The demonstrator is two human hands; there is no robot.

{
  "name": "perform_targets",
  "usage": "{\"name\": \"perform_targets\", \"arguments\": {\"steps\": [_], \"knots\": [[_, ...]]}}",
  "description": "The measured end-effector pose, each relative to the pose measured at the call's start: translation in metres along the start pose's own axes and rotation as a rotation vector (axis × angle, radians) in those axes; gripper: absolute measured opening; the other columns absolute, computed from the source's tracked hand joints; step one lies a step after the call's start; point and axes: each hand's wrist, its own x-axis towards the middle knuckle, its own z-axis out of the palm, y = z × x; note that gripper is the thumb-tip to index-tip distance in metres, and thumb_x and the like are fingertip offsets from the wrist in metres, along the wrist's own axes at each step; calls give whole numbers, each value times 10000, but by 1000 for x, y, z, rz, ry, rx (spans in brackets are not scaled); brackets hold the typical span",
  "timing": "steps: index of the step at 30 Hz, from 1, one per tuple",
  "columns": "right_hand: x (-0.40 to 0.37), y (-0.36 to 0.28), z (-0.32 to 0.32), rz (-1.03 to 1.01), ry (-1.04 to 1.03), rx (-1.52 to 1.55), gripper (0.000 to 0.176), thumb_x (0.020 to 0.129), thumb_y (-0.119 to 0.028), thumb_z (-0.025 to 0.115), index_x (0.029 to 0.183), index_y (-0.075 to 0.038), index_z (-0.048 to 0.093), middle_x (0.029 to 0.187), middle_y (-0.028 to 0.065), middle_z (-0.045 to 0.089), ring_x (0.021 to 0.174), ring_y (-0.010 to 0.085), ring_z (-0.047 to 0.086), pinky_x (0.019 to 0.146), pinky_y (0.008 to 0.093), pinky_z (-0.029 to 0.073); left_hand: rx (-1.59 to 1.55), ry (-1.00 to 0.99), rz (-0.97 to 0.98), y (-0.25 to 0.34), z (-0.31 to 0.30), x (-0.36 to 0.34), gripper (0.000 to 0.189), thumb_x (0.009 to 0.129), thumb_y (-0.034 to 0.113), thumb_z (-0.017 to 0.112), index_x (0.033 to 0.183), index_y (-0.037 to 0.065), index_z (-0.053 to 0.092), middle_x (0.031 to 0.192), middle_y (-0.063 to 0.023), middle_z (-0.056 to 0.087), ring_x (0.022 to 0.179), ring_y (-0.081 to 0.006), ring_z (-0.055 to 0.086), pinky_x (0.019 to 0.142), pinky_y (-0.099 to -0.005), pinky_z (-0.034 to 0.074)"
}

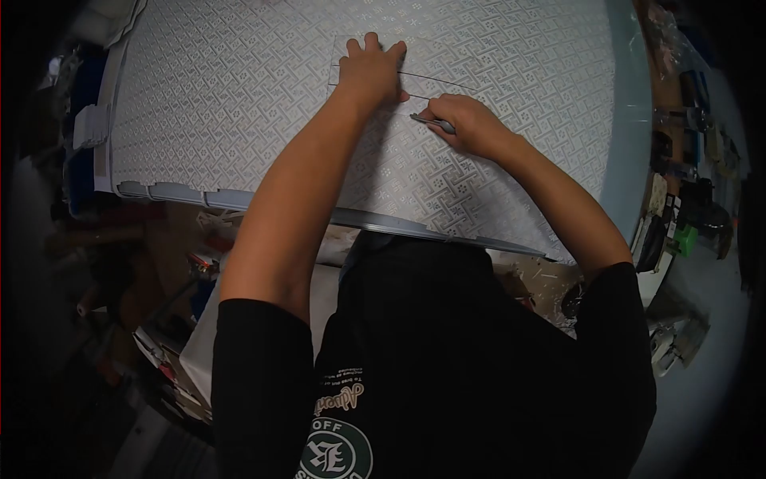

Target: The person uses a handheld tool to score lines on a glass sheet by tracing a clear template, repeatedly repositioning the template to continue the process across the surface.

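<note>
My left hand (pixel 369 73) lies with fingers spread on patterned silver-grey fabric (pixel 239 120), pressing on a pale, thin, flat piece with dark edge lines (pixel 435 81). The lines run from under that hand rightward to my right hand (pixel 471 124). My right hand is closed around a slim grey pen-like tool (pixel 435 122), whose narrow end points left, close over the fabric. Its exact kind I cannot tell. The thumb of my left hand is a short way up and left of the tool's tip.
The fabric covers a broad work table with a pale blue border (pixel 626 120) at right and a rail (pixel 391 223) along the near edge. White stacked pieces (pixel 92 126) sit at the left edge. Tools and a green object (pixel 685 239) crowd the right side.
</note>
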Motion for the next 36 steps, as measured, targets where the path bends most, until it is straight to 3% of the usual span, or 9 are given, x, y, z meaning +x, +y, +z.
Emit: {"name": "perform_targets", "arguments": {"steps": [6,9,11,14,17,20,27,36], "knots": [[50,-22,38,-69,121,0,187,892,-95,760,1019,-79,623,940,121,680,901,342,675,760,454,538,8,-67,-120,-20,2,5,813,790,368,846,1426,19,479,1393,-234,522,1332,-480,480,1021,-515,537],[51,-24,32,-43,73,-41,192,895,-96,755,1017,-80,608,939,124,673,898,346,670,757,461,532,16,-64,-33,-36,5,17,716,818,313,812,1396,37,493,1383,-233,551,1287,-479,544,1025,-498,539],[51,-25,31,13,14,-49,191,899,-95,748,1022,-79,603,935,125,671,897,352,670,757,466,530,-26,-177,133,-62,0,23,673,832,262,792,1405,74,495,1363,-220,585,1233,-452,608,1013,-488,546],[59,-29,33,24,-1,-11,166,894,-58,676,1035,-81,592,918,169,670,899,396,668,754,506,519,-3,-126,281,-77,-1,20,663,825,222,782,1412,106,496,1331,-201,613,1195,-414,647,993,-479,556],[81,-36,48,-11,26,27,174,889,-44,668,1041,-81,593,918,171,672,888,399,670,750,515,520,-82,-55,325,-86,10,25,629,852,134,721,1432,82,481,1292,-226,625,1126,-432,660,948,-473,555],[107,-39,70,-10,38,42,206,915,-104,732,1063,-83,591,963,131,681,923,362,678,772,475,536,-100,-36,377,-97,17,30,686,845,116,715,1485,88,471,1319,-213,623,1166,-411,649,983,-454,543],[112,-38,87,-53,128,126,204,913,-93,737,1052,-73,589,985,132,686,945,366,688,774,456,551,-196,0,373,-107,28,32,714,846,123,715,1517,94,474,1368,-181,616,1245,-385,618,1032,-425,520],[105,-38,88,-85,217,152,164,908,-95,726,1036,-87,624,955,116,679,875,354,680,739,459,531,-126,-16,394,-101,14,28,728,833,142,726,1515,119,473,1275,-191,651,1134,-382,671,944,-456,557]]}}
